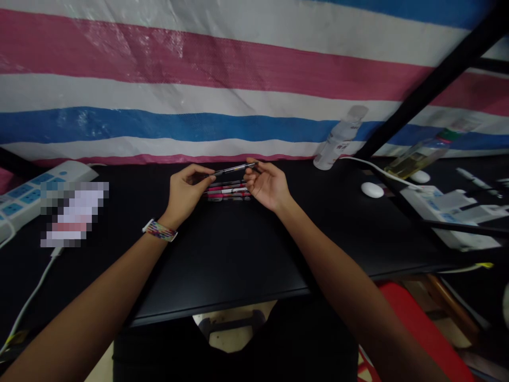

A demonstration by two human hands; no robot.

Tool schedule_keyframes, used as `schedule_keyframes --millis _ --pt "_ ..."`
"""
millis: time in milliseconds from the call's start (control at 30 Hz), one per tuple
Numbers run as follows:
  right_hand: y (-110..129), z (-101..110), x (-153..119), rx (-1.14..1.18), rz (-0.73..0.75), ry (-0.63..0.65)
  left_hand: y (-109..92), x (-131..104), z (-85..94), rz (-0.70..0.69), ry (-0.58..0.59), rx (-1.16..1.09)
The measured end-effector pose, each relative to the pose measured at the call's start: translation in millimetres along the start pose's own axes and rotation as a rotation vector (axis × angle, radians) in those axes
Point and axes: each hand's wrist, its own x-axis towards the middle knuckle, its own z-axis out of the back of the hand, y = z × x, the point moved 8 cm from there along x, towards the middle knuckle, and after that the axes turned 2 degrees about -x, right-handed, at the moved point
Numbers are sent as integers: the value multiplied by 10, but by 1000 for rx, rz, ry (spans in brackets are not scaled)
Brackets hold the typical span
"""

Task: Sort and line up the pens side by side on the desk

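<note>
Both my hands hold one dark pen (234, 169) level above a black table (222, 254). My left hand (186, 192) pinches the pen's left end with thumb and fingers; a coloured band sits on that wrist. My right hand (267, 183) grips the pen's right end, palm turned up. Directly under the held pen, a short row of pens (228, 192) with pink and dark barrels lies flat on the table, between the two hands.
A white power strip (27, 193) with blue sockets lies at the far left, cable trailing forward. A clear plastic bottle (340, 139) stands at the back right. A white oval object (372, 189), another bottle (417, 155) and white boxes (449, 209) sit right. A striped tarp hangs behind.
</note>
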Motion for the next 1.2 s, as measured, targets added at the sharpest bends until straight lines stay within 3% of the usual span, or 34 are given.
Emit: schedule_keyframes --millis 333,667,900,1200 --pt "48 22 -19 -86 68 -78 6 -6 -31 3 8 -9" --pt "38 -3 -33 -94 30 -72 40 11 -5 -6 -6 -18" --pt "16 -94 -47 -90 10 15 80 38 47 9 -8 -14" --pt "-41 -62 -34 -88 -7 -13 70 34 21 13 12 19"
